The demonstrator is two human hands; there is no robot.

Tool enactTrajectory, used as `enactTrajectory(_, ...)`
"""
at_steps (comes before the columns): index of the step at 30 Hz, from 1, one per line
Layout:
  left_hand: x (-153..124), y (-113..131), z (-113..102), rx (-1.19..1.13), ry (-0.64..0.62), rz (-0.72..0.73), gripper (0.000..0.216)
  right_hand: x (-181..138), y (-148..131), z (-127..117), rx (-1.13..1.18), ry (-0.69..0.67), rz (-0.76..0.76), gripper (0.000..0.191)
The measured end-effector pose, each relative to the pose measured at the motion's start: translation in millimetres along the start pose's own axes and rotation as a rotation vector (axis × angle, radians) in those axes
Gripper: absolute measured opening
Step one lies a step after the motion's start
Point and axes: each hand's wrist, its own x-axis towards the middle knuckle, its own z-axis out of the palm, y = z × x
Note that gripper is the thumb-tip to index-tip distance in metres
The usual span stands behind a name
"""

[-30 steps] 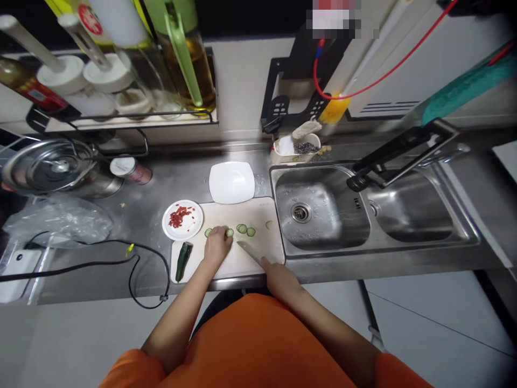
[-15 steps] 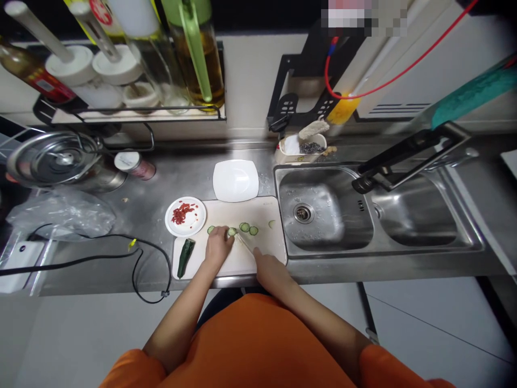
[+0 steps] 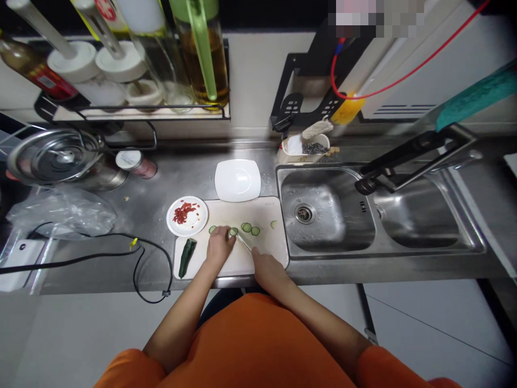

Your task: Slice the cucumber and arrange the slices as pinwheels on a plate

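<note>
My left hand is closed with its fingertips down on a piece of cucumber; much of the piece is hidden under the fingers. My right hand grips a knife, whose thin blade reaches up-left to the cut end of that piece. All this lies over a white cutting board. Several round cucumber slices rest right of the blade, with another slice left of my fingers. A longer dark green cucumber piece lies on the board's left side.
A small plate of red bits overlaps the board's upper left corner. Behind the board stands a white square dish. The double sink borders it on the right. A black cable and plastic bag lie to the left.
The view has shifted slightly. The knife blade shows narrower and stands more on edge against the cucumber piece. My left hand stays in place on the piece.
</note>
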Motion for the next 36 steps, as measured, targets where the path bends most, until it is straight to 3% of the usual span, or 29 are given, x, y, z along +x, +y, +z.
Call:
enactTrajectory(17,0.1,-2.1,2.2,0.009,-0.019,-0.004,0.022,2.7,-6.7,-1.1,0.067,-0.015,0.006,0.039)
enactTrajectory(24,1.4,2.2,0.0,-0.009,0.0,-0.009,0.015,-11.2,3.0,6.4,0.024,-0.011,0.013,0.037)
enactTrajectory(31,3.4,8.5,-10.2,-0.109,-0.078,-0.119,0.01,-21.8,20.4,17.9,0.002,-0.019,0.064,0.036)
enactTrajectory(36,2.7,-3.5,-29.2,-0.148,0.003,-0.226,0.019,-21.0,23.0,19.3,-0.003,-0.01,0.054,0.04)
